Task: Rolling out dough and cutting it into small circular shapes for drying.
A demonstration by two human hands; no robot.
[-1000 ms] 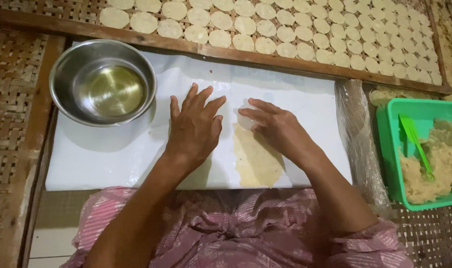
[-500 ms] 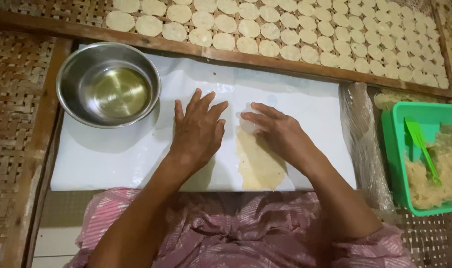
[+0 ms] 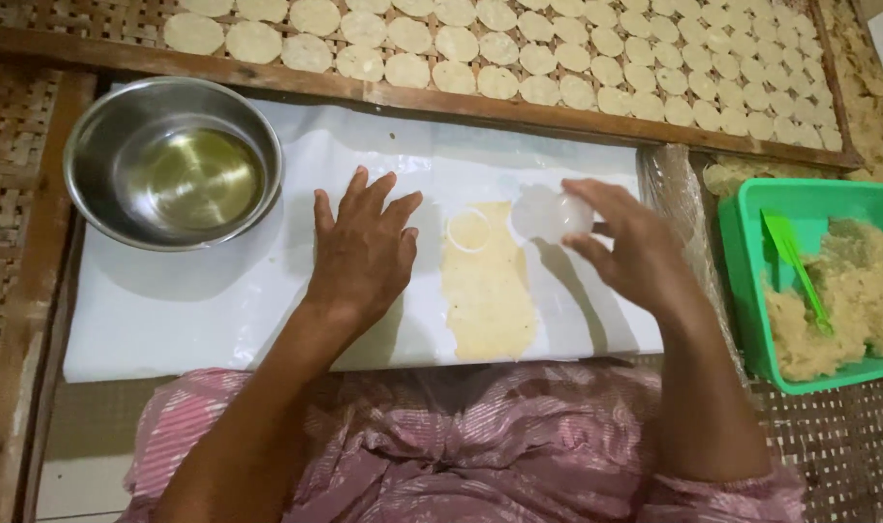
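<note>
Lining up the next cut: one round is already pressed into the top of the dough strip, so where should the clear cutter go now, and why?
Probably bring the right hand and its clear round cutter down onto the dough strip just below the cut circle. The cutter is lifted off to the strip's right, most of the strip is uncut, and the left hand lies flat on the white sheet.

Counted: two hands, one dough strip, one cutter, one bowl, one tub.

One flattened dough strip point(image 3: 488, 291) lies just right of the left hand's point(image 3: 362, 254) fingers, one ring mark point(image 3: 468, 230) in it; one round clear cutter point(image 3: 551, 214) sits at the right hand's point(image 3: 627, 247) fingertips. One steel bowl point(image 3: 173, 161), one green tub point(image 3: 817, 281), one green spatula point(image 3: 793, 261); dough rounds point(image 3: 548, 60) beyond the fingers, too many to count.
</note>
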